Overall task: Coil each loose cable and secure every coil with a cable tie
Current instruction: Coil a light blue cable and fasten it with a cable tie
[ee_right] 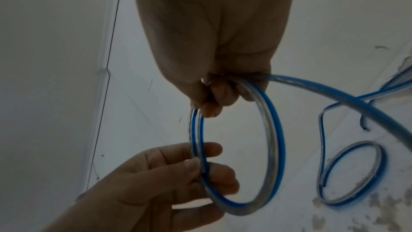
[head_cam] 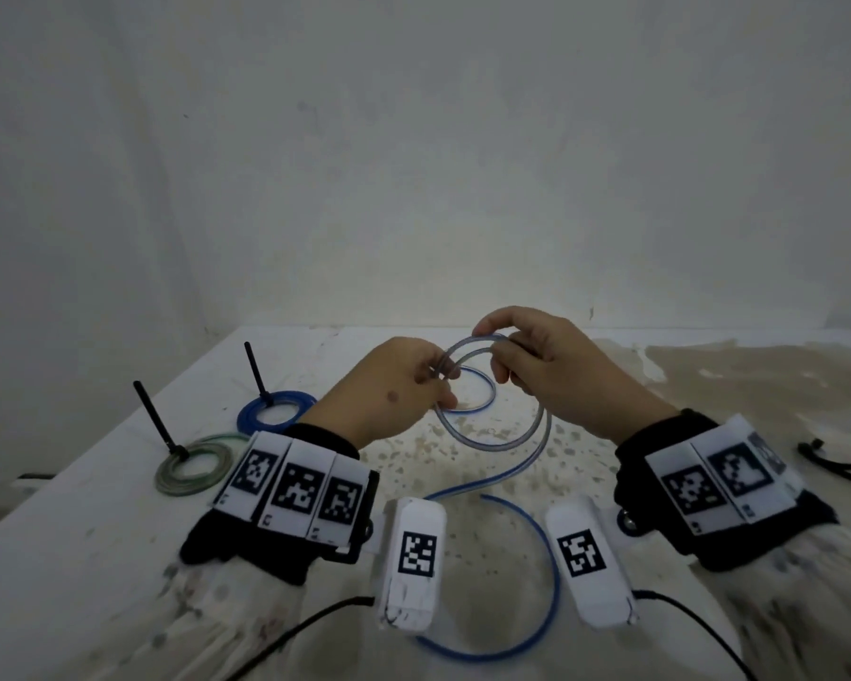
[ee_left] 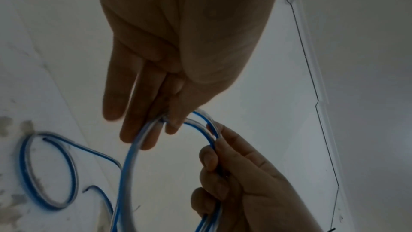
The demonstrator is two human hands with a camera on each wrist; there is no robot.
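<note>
Both hands held the blue cable (head_cam: 499,435) up over the tabletop (head_cam: 119,533). The left hand (head_cam: 394,385) fingers pinched one side of its loop; the right hand (head_cam: 556,371) fingers curled round the other.

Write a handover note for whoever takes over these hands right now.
Left hand: pinches the left side of the blue-striped clear cable loop, held above the table.
Right hand: grips the loop's top.
Loose tail trails on the table toward you.
Done: blue coil and green coil lie at left, each with a black cable tie sticking up.
Left: wind in the tail, then tie this coil. Black ties seem to lie at the right edge.
</note>
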